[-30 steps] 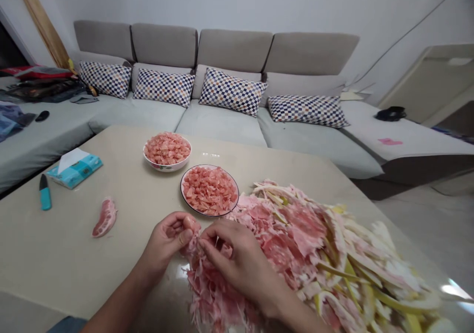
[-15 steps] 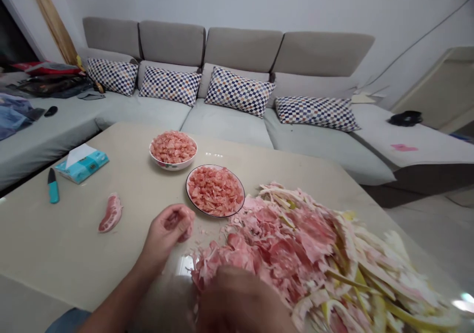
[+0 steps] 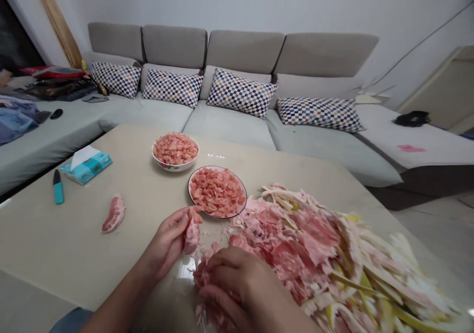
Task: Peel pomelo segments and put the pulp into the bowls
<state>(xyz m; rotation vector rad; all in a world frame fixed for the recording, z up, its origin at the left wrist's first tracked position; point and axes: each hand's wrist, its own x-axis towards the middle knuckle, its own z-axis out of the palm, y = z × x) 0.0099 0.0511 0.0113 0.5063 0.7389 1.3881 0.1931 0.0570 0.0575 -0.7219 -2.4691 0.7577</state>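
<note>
Closest in, the right hand point(image 3: 237, 286) presses into a loose heap of shredded pink pomelo membrane point(image 3: 211, 278), its fingers point(image 3: 222, 293) together and curled down over the shreds; whether they clamp any cannot be told from this view. Just beside it, the left hand point(image 3: 168, 241) grips a ragged, glistening piece of pink pomelo flesh point(image 3: 191, 237), its fingers and thumb closed around the piece. The piece stands roughly upright, its long axis pointing away from the person, and lies much nearer the left hand than the right.

The shreds run into a large mound of pink pith and yellow-white pomelo rind point(image 3: 296, 244) on the right of the beige, glossy tabletop point(image 3: 48, 239). Just ahead of the left fingertips sits a round white plate with a dark rim point(image 3: 217, 192), heaped with small pink pulp sacs. Beyond it, a white patterned bowl point(image 3: 175, 150) holds more of the same.

To the left lie a whole peeled pomelo segment point(image 3: 113, 213), a teal-and-black marker point(image 3: 58, 187) and a blue tissue pack point(image 3: 86, 165). Farther off stretches a long grey sofa point(image 3: 229, 126) with checked cushions point(image 3: 240, 93).
</note>
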